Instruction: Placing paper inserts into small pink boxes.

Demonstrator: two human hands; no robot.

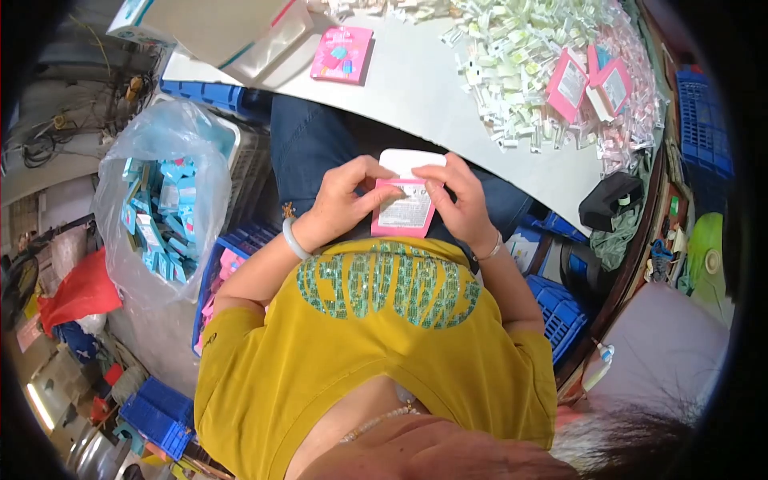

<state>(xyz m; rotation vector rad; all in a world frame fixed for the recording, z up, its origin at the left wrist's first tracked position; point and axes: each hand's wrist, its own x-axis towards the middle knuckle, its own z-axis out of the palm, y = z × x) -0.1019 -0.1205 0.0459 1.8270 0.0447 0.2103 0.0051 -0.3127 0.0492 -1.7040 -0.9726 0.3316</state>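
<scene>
Both of my hands are on a small pink cardboard box (405, 214), held over my lap near the table's edge. Its printed white panel faces up and a white flap stands out at its far end. My left hand (350, 196) grips the box's left side, with the thumb lying across the printed panel. On the opposite side my right hand (462, 202) pinches the box by the flap's base. Whether anything is inside cannot be seen. Beyond the hands, another pink box (342, 54) lies on the white table (424, 76).
Small clear and greenish packets (504, 88) are heaped at the table's right, with pink boxes (567, 86) on top. A clear plastic bag (120, 172) of blue boxes (164, 216) stands at left. A blue crate (210, 276) holds pink pieces. A black box (610, 200) sits right.
</scene>
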